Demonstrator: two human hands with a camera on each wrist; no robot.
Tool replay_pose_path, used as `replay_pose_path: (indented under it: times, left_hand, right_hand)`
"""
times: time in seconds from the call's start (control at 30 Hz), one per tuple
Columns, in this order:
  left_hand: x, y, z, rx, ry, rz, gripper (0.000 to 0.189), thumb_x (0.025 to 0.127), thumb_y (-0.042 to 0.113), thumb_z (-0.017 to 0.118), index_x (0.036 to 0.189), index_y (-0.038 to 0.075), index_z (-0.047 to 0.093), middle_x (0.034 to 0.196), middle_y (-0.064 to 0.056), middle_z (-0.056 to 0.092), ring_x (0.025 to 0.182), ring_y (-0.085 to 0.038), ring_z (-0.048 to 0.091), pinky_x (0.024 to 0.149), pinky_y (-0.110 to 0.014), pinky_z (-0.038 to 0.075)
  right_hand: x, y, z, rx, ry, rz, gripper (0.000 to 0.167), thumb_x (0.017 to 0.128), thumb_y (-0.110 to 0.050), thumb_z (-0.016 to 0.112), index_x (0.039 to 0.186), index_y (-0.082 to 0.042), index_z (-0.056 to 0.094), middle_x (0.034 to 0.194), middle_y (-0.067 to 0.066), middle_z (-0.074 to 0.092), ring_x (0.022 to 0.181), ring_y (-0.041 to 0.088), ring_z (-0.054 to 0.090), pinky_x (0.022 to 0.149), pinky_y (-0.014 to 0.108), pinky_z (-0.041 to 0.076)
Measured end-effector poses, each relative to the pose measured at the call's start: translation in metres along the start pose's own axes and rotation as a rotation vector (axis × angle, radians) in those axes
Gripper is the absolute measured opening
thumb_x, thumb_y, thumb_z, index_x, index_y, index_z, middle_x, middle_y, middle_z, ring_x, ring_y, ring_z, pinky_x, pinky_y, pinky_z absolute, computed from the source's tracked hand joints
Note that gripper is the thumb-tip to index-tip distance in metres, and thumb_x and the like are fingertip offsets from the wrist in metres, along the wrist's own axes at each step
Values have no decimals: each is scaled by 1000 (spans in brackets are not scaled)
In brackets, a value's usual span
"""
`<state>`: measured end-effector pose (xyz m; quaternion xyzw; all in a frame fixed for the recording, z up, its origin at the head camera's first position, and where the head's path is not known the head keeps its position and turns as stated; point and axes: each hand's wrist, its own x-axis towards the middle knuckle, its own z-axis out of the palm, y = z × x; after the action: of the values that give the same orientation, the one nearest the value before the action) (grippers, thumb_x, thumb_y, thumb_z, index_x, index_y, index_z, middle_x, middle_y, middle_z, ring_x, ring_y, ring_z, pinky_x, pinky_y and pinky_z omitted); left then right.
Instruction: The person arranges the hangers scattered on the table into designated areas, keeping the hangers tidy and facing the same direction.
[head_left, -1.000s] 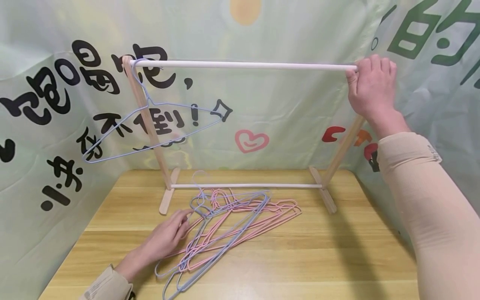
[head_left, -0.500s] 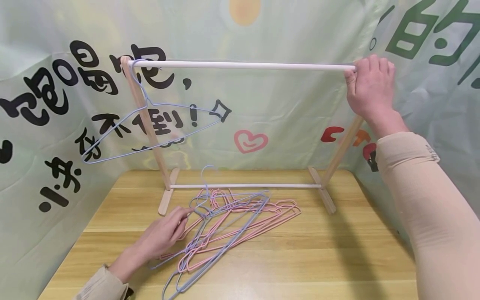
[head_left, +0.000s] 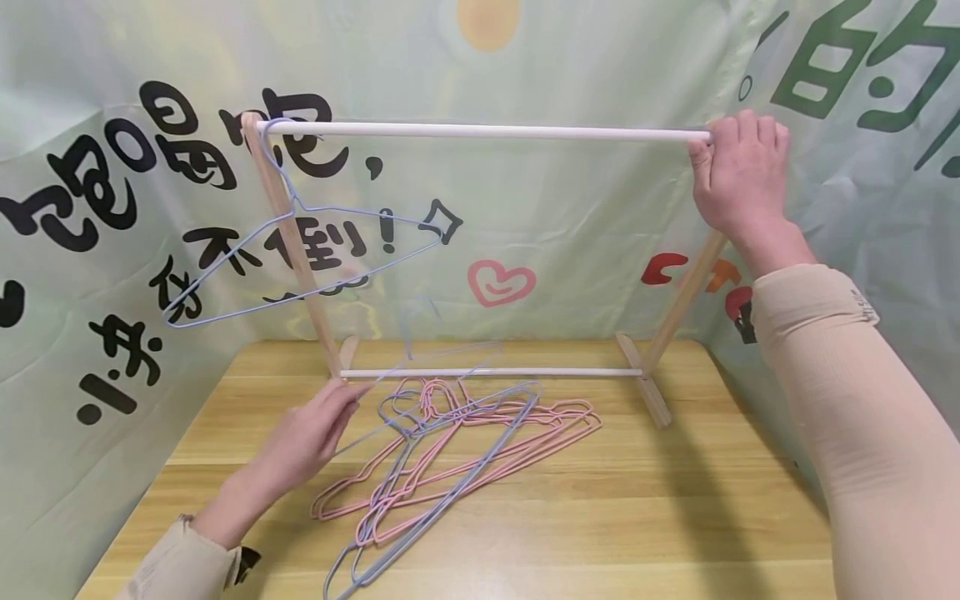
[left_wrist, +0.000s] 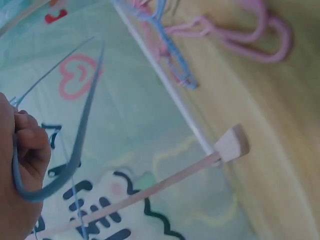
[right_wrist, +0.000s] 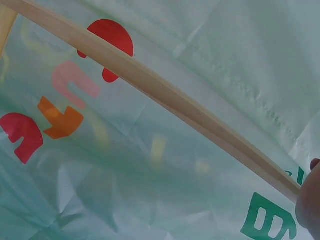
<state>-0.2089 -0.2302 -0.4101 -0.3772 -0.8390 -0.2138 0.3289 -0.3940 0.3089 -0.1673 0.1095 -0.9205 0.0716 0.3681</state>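
Observation:
My left hand [head_left: 303,433] pinches a thin blue clothes hanger [left_wrist: 84,130] between thumb and fingers. It is raised above the table, left of the pile, and its hook points up, blurred in the head view. My right hand [head_left: 746,171] grips the upper right corner of a wooden rack, around the end of its white top rail [head_left: 487,131]. Another blue hanger [head_left: 297,200] hangs from the left end of that rail, turned at an angle. Pink hangers [head_left: 427,400] and blue hangers [head_left: 447,495] lie tangled on the table in front of the rack.
A white lower rail [head_left: 487,372] joins the rack's two wooden feet [head_left: 655,400]. The wooden table [head_left: 600,517] carries rack and pile. A printed cloth [head_left: 585,250] stands close behind and at both sides.
My left hand has lifted a blue hanger off the pile, moving up and left, and the hanger's hook has risen above the lower rail. The right hand stays on the rack corner.

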Motion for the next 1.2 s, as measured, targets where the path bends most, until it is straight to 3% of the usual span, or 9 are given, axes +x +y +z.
replay_pose_path:
  times: [0.17,0.33,0.6,0.7,0.9,1.2]
  left_hand:
    - [18,-8,-13,54,111,42,40,114,25,37,131,0,64,93,-4,58,60,-7,43,48,-22,43]
    - [40,-16,-29,65,161,69,41,113,24,38,132,-3,63,97,-10,61,74,-13,54,60,-28,51]
    - [81,-30,-62,74,291,145,34,106,12,46,127,-9,64,90,-15,59,71,-14,48,63,-17,44]
    - [95,-36,-75,65,334,139,31,102,4,50,125,-10,64,89,-17,58,72,-17,46,66,-16,39]
    - [112,-48,-101,156,308,65,35,96,-11,57,129,-4,65,90,-17,57,74,-15,43,68,-21,36]
    - [122,-69,-121,233,260,45,34,95,-15,57,127,-5,67,92,-19,59,73,-16,44,67,-23,36]
  right_hand:
    - [0,0,-1,1,-5,3,53,113,-40,26,122,9,42,108,29,37,110,49,31,105,60,18]
    - [-1,3,-1,-4,-17,13,53,113,-40,27,123,9,42,109,28,37,110,49,31,105,61,18]
    - [-2,5,-1,-12,-24,13,53,113,-41,27,123,9,43,110,29,38,110,49,32,106,61,19]
    - [-2,4,-1,-12,-20,8,53,113,-40,26,123,9,43,110,29,38,110,49,31,106,61,19]
    - [-2,4,1,4,4,0,50,113,-38,28,121,9,44,111,29,39,111,50,32,107,61,19]
    - [-2,1,2,19,14,-5,49,113,-38,29,121,8,45,111,29,39,111,49,32,107,60,18]
